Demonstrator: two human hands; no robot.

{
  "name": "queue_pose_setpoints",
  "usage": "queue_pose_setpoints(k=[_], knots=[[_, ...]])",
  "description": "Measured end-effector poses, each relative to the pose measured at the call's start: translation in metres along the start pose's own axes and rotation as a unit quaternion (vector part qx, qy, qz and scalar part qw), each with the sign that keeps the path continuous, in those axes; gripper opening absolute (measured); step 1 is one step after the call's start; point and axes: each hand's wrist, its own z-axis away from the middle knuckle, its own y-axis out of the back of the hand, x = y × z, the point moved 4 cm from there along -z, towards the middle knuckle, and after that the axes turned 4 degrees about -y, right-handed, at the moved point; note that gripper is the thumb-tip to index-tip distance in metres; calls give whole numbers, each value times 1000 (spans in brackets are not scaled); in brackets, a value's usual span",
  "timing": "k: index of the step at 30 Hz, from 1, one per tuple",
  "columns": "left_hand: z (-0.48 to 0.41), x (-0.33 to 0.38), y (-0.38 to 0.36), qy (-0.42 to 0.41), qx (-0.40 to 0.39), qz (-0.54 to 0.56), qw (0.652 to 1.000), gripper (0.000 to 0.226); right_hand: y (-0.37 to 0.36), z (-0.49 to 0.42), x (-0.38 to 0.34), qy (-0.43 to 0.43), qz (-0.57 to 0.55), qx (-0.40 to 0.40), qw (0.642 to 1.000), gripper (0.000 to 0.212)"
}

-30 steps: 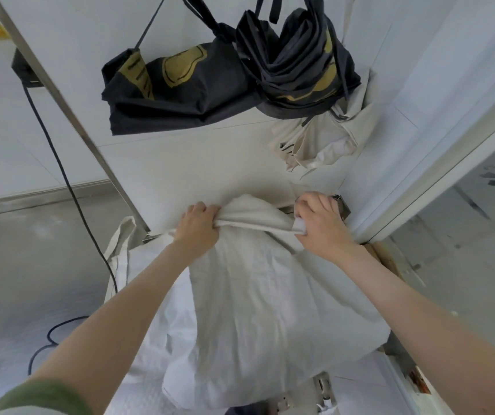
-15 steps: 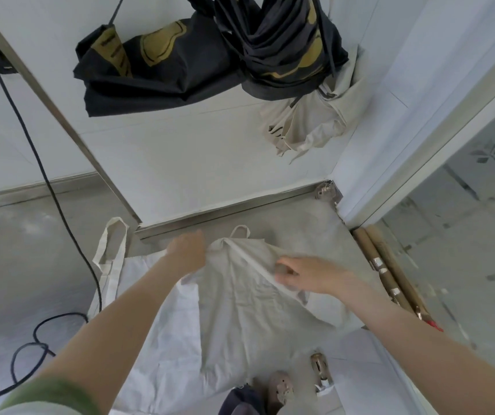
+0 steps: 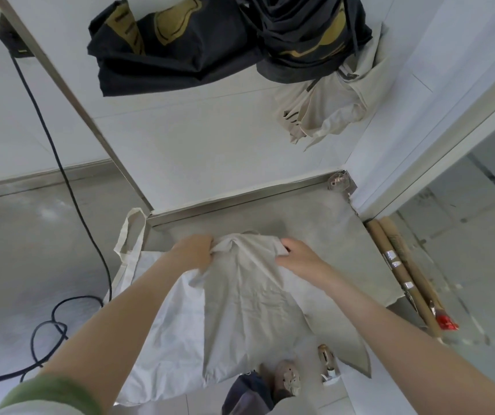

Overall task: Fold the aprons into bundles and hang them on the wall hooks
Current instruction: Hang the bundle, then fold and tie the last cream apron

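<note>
Centre frame: left hand (image 3: pixel 194 253) clutches, right hand (image 3: pixel 299 259) pinches the top edge of the pale beige cloth apron (image 3: pixel 249 304), so it hangs straight, likely ready for folding.

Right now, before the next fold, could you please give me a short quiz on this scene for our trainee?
1. True or false: the left hand and the right hand both grip the pale apron.
2. Where are the black aprons? A) hanging against the wall B) folded on a table C) draped over an arm
3. Fill in: the black cable trails over the floor on the person's ____ side.
Key: 1 true; 2 A; 3 left.
</note>
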Motion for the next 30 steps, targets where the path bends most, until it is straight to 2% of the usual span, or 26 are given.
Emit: queue_pose_setpoints(k=[2,3,5,7,9,10,11,12,14,16,18,20,23,25,26,28,30], knots=[[-1,-1,0,15,20,15,1000,4,6,6,-23,92,-59,45,993,37],[-1,0,2,28,31,18,999,6,10,10,-32,128,-85,43,987,38],[-3,-2,4,59,60,38,996,14,11,19,-45,156,-111,-16,981,28],[-5,-6,10,73,96,47,992,18,4,30,-48,92,-136,-155,974,14],[-7,-11,17,48,132,26,990,22,-5,37,-36,-26,-178,-281,943,33],[-9,-11,19,23,147,7,989,23,-7,36,-28,-63,-202,-288,934,47],[-9,-11,21,-2,162,-1,987,21,-6,30,-18,-94,-210,-260,938,55],[-9,-10,22,-20,179,11,984,18,-4,20,-5,-118,-186,-202,954,54],[-7,-7,25,-53,208,53,975,14,5,8,19,-157,-65,-72,983,52],[-2,-6,31,-86,225,80,967,28,-1,2,35,-186,-4,-54,981,53],[4,-8,36,-113,244,118,956,38,-9,-2,40,-180,19,-48,982,25],[8,-13,41,-107,260,162,946,40,-7,-10,40,-167,-4,0,986,3],[11,-26,49,-72,272,206,937,20,7,-33,32,-124,-25,95,987,14],[17,-31,54,-100,293,168,936,14,20,-45,17,-96,-24,151,984,6],[19,-32,54,-135,303,121,936,24,28,-50,10,-87,-22,172,981,7],[24,-39,48,-188,310,59,930,42,39,-58,-5,-72,-25,191,979,29],[27,-40,36,-214,262,18,941,56,38,-61,-12,-69,-78,154,983,57]])
